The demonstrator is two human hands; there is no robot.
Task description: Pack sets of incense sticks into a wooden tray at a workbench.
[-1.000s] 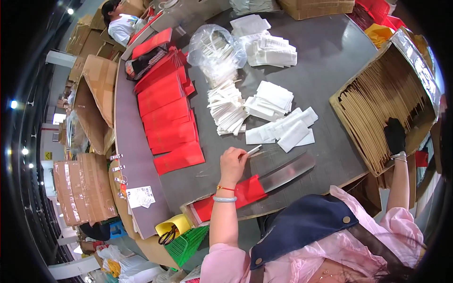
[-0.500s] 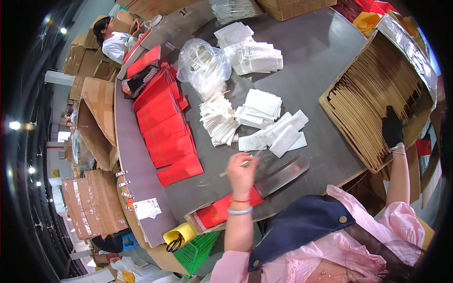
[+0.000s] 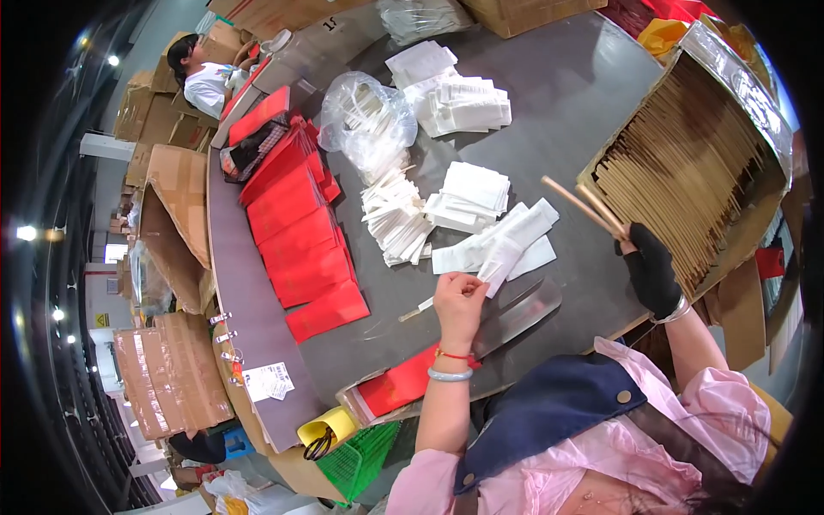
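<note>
My left hand (image 3: 459, 305), bare with a red cord and a pale bangle at the wrist, pinches the near end of a white paper sleeve (image 3: 500, 262). The sleeve lies over a loose fan of white paper sleeves (image 3: 468, 257). To the right, my right hand (image 3: 654, 273) wears a black glove and is closed on two light brown wooden sticks (image 3: 592, 206), which point up and left over the table. Beside that hand, a cardboard box (image 3: 631, 249) holds many similar sticks (image 3: 687, 163). A short thin white-and-tan piece (image 3: 416, 311) rests left of my left hand.
Overlapping red paper packets (image 3: 296, 223) cover the left side of the grey table (image 3: 584, 112). White sleeve stacks (image 3: 468, 103) and a clear plastic bag (image 3: 369, 116) lie beyond. Nearer are a shiny curved strip (image 3: 524, 318), another red packet (image 3: 399, 382) and a yellow holder with scissors (image 3: 330, 425).
My right hand has come out of the box toward me, now with two wooden sticks. My left hand has shifted slightly right and taken hold of a paper sleeve.
</note>
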